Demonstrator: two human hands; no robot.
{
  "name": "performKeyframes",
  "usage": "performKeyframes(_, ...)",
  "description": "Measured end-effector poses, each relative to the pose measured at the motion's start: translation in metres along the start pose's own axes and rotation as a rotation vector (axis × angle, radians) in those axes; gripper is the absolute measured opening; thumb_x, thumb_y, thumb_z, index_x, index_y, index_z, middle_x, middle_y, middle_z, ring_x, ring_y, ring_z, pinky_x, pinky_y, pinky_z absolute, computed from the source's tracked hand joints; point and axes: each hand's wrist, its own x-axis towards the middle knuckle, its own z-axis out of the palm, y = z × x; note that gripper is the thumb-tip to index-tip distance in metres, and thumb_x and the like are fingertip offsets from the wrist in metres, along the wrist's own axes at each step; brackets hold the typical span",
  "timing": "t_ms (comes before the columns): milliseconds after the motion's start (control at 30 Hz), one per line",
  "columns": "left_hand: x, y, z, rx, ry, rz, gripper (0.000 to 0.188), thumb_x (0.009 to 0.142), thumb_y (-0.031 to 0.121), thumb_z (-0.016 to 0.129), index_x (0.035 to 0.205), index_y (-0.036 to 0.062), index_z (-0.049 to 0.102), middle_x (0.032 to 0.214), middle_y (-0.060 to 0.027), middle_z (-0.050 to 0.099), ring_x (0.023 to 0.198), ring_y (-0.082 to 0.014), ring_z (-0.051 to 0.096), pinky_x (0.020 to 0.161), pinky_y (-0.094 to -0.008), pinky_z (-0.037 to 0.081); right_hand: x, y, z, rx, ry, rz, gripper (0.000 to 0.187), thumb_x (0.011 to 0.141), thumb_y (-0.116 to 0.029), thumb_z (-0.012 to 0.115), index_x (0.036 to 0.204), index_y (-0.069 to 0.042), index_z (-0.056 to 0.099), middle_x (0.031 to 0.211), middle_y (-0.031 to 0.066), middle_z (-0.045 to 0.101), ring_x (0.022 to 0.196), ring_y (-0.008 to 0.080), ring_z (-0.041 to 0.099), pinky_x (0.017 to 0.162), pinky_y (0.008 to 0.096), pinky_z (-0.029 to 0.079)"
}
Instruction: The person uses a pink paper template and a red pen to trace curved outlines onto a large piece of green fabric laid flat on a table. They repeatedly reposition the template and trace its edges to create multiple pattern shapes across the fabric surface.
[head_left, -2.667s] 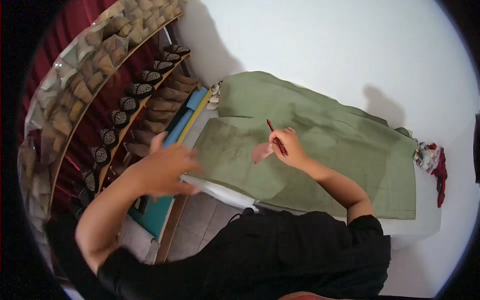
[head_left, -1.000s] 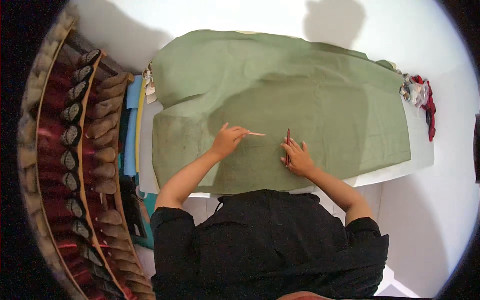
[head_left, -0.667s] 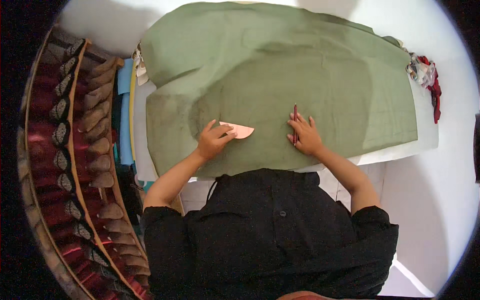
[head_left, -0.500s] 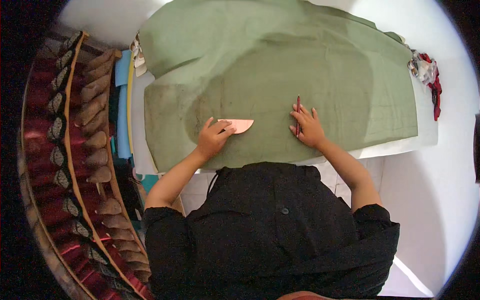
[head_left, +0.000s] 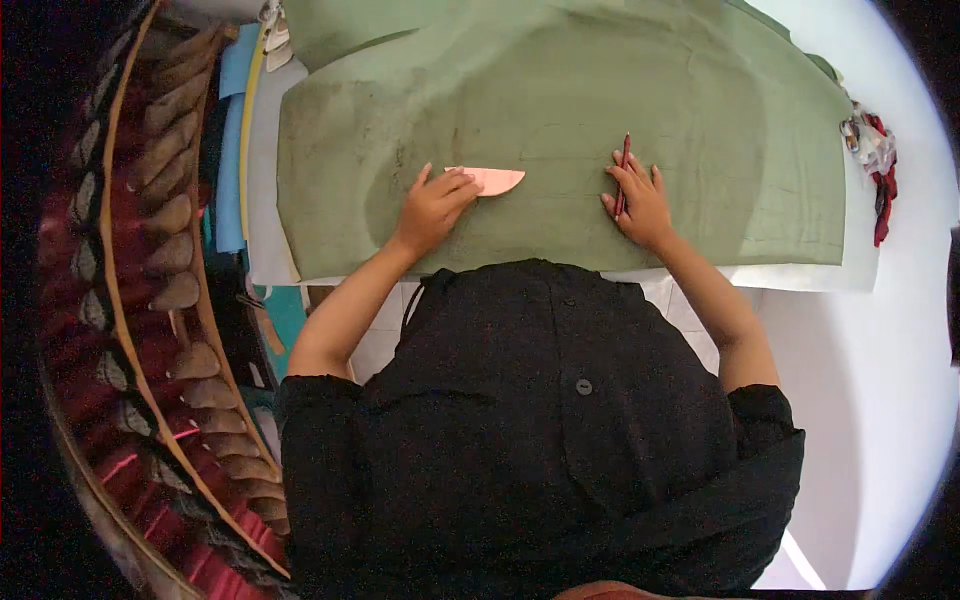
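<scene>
A pink half-moon piece [head_left: 500,181], like stiff paper with one straight edge and one curved edge, lies on a green cloth [head_left: 520,220]. The fingers of my left hand [head_left: 437,207] press over its left end, hiding that part. To the right, my right hand [head_left: 642,203] rests on the same cloth with a thin dark red pencil [head_left: 626,150] held between its fingers. The pencil's tip points away from me. Faint lines and dark specks mark the cloth around both hands.
The green cloth spreads over a white table [head_left: 800,276] in front of me. At its far right hangs a bundle of red and white scraps [head_left: 880,160]. Folded blue cloth [head_left: 232,150] is at the left, beside a dark red curtain [head_left: 120,400] with brown scalloped trim.
The view has tilted, so the table and both hands appear higher in the picture. My left fingers still hold the pink piece and my right hand still has the pencil.
</scene>
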Motion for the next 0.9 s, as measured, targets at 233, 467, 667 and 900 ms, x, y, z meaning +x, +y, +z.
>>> performKeyframes(233, 0.019, 0.0, 0.005, -0.172, 0.006, -0.2, 0.016, 0.091, 0.023, 0.057, 0.1, 0.0151, 0.067, 0.11, -0.0015, 0.062, 0.107, -0.0211, 0.057, 0.104, -0.0538, 0.024, 0.013, -0.014, 0.016, 0.037, 0.097, 0.098, 0.042, 0.087, -0.028, 0.061, 0.124, -0.014, 0.048, 0.137, 0.0063, 0.049, 0.13, 0.0312, 0.041, 0.104, 0.0652, 0.019)
performKeyframes(467, 0.041, -0.005, 0.02, -0.102, -0.015, -0.515, 0.023, 0.086, 0.034, 0.061, 0.098, 0.0162, 0.07, 0.127, -0.0038, 0.053, 0.124, -0.0241, 0.042, 0.103, -0.0543, 0.016, 0.049, -0.048, 0.016, 0.06, 0.082, -0.057, 0.039, 0.088, -0.028, 0.058, 0.124, -0.016, 0.048, 0.136, 0.0053, 0.049, 0.131, 0.0251, 0.041, 0.104, 0.0666, 0.019)
performKeyframes(667, 0.051, 0.005, 0.019, 0.04, -0.086, -0.562, 0.036, 0.083, 0.038, 0.064, 0.114, 0.0202, 0.065, 0.134, -0.0077, 0.047, 0.13, -0.0281, 0.035, 0.103, -0.0556, 0.019, 0.056, -0.041, 0.029, 0.014, 0.045, -0.242, 0.038, 0.09, -0.03, 0.054, 0.125, -0.016, 0.047, 0.139, 0.0043, 0.047, 0.133, 0.0234, 0.039, 0.105, 0.0645, 0.02)
performKeyframes(900, 0.03, 0.011, 0.034, 0.059, -0.077, -0.402, 0.056, 0.087, 0.04, 0.057, 0.136, 0.0151, 0.046, 0.143, -0.0126, 0.037, 0.136, -0.032, 0.029, 0.105, -0.0627, 0.018, 0.059, -0.043, 0.031, 0.055, 0.002, -0.237, 0.04, 0.091, -0.032, 0.053, 0.127, -0.015, 0.046, 0.143, 0.0045, 0.043, 0.134, 0.0233, 0.037, 0.107, 0.0588, 0.022)
